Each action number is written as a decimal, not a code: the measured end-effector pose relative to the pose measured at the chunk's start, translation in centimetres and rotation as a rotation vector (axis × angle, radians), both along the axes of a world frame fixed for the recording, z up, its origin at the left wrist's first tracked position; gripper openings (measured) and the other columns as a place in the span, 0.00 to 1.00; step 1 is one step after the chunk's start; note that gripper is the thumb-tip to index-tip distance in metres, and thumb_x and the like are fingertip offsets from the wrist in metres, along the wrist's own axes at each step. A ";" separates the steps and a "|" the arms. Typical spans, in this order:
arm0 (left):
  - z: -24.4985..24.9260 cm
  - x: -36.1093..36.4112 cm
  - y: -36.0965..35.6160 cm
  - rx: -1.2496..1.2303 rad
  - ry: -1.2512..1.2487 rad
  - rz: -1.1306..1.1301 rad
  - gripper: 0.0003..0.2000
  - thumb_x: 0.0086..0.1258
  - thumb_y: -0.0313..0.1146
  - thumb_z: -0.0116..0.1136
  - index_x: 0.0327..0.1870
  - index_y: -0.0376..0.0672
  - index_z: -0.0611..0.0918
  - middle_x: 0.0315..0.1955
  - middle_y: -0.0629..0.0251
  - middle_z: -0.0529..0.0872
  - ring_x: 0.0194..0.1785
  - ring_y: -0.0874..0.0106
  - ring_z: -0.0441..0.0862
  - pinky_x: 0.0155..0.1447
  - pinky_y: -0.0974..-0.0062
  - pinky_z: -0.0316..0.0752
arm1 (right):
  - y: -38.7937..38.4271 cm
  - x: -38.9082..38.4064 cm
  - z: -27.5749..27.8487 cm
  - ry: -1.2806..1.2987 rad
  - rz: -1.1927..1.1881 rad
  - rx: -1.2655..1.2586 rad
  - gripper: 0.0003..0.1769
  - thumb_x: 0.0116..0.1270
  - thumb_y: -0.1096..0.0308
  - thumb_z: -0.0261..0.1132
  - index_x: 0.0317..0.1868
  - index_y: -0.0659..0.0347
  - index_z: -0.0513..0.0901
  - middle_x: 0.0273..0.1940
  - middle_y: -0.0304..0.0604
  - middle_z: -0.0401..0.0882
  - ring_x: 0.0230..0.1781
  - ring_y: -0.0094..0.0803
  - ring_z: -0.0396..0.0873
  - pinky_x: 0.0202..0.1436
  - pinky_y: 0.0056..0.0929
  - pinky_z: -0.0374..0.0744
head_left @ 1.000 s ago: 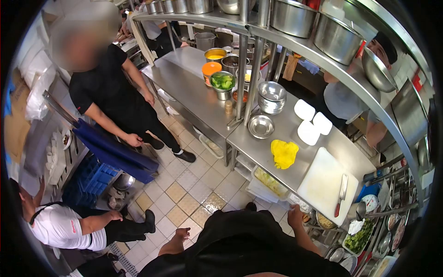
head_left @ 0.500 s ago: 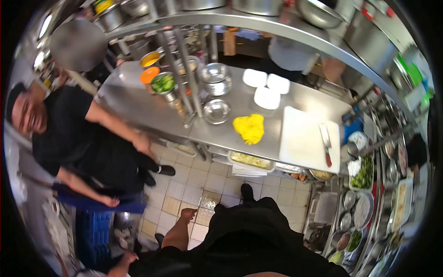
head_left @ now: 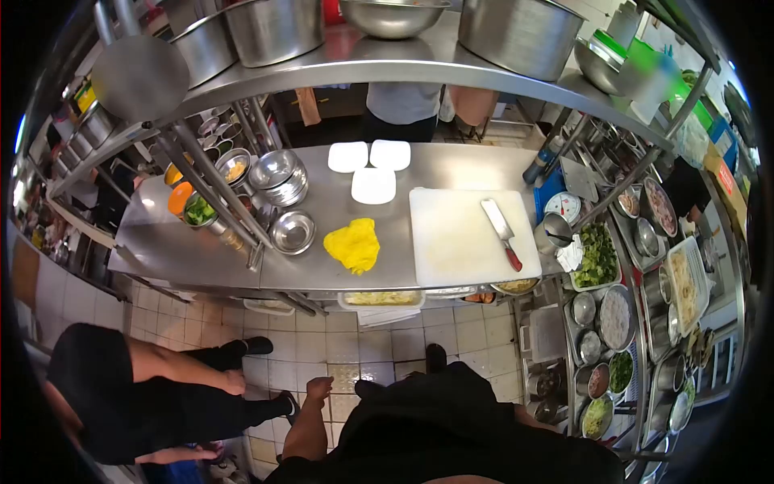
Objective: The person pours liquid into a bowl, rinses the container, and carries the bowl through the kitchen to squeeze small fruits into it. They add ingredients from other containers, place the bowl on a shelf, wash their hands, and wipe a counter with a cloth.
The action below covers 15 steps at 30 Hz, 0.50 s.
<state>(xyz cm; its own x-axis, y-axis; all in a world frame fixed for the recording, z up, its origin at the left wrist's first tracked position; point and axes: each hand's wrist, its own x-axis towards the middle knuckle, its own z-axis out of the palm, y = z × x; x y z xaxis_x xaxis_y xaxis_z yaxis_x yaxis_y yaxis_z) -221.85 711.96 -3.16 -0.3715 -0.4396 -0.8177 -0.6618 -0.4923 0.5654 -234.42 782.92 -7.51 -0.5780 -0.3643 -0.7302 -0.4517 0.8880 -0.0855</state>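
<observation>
My left hand [head_left: 319, 389] hangs low over the tiled floor, its fingers loosely curled with nothing visible in them. It touches no object. Of my right arm only a sliver of forearm [head_left: 534, 419] shows beside my dark clothing; the hand itself is out of sight. On the steel counter [head_left: 476, 167] ahead lie a crumpled yellow cloth [head_left: 353, 245] and a white cutting board [head_left: 451, 234]. A knife [head_left: 500, 231] with a red handle rests on the board. Behind the cloth are three white square dishes [head_left: 374, 186].
A co-worker [head_left: 161, 379] in black stands to the left; another person [head_left: 405, 101] is beyond the counter. Metal bowls [head_left: 292, 232] sit at the counter's left. Food containers [head_left: 617, 317] line the right side. An overhead shelf [head_left: 387, 64] carries large pots.
My view has turned rightward and levelled, so the counter appears straighter. The co-worker now shows lower at the left. My left hand stays low and away from objects.
</observation>
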 end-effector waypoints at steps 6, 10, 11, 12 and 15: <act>0.9 4.6 6.1 -0.073 -0.228 -0.136 0.10 0.61 0.35 0.73 0.38 0.42 0.86 0.24 0.66 0.81 0.24 0.72 0.75 0.32 0.65 0.69 | -3.5 -13.6 -1.8 -0.321 -1.055 -0.888 0.03 0.67 0.68 0.61 0.37 0.56 0.79 0.27 0.41 0.77 0.25 0.35 0.79 0.24 0.33 0.76; -2.0 7.1 9.0 0.160 -0.120 0.147 0.09 0.66 0.40 0.68 0.41 0.47 0.86 0.28 0.66 0.83 0.27 0.71 0.76 0.37 0.64 0.71 | -8.2 -23.5 3.5 -0.556 -1.549 -0.754 0.12 0.64 0.65 0.64 0.25 0.55 0.71 0.22 0.42 0.68 0.26 0.36 0.73 0.29 0.38 0.72; -2.4 7.2 9.6 0.194 -0.173 0.122 0.08 0.68 0.40 0.66 0.42 0.49 0.86 0.29 0.66 0.83 0.27 0.71 0.76 0.36 0.64 0.71 | -8.0 -24.8 3.2 -0.561 -1.522 -0.738 0.12 0.64 0.65 0.64 0.25 0.55 0.71 0.22 0.42 0.68 0.26 0.36 0.73 0.29 0.38 0.72; -3.0 7.2 10.6 0.233 -0.225 0.099 0.07 0.69 0.41 0.64 0.42 0.51 0.86 0.29 0.66 0.83 0.27 0.71 0.76 0.35 0.64 0.71 | -7.0 -26.0 0.9 -0.577 -1.268 -0.779 0.12 0.63 0.68 0.63 0.25 0.55 0.69 0.22 0.40 0.63 0.24 0.33 0.68 0.27 0.35 0.68; -2.9 6.0 13.2 0.227 -0.169 0.223 0.12 0.69 0.43 0.61 0.27 0.48 0.82 0.23 0.68 0.78 0.21 0.74 0.72 0.25 0.72 0.64 | -7.2 -29.6 4.5 -0.694 -1.452 -0.690 0.08 0.56 0.73 0.60 0.26 0.56 0.68 0.22 0.38 0.59 0.22 0.30 0.63 0.25 0.33 0.64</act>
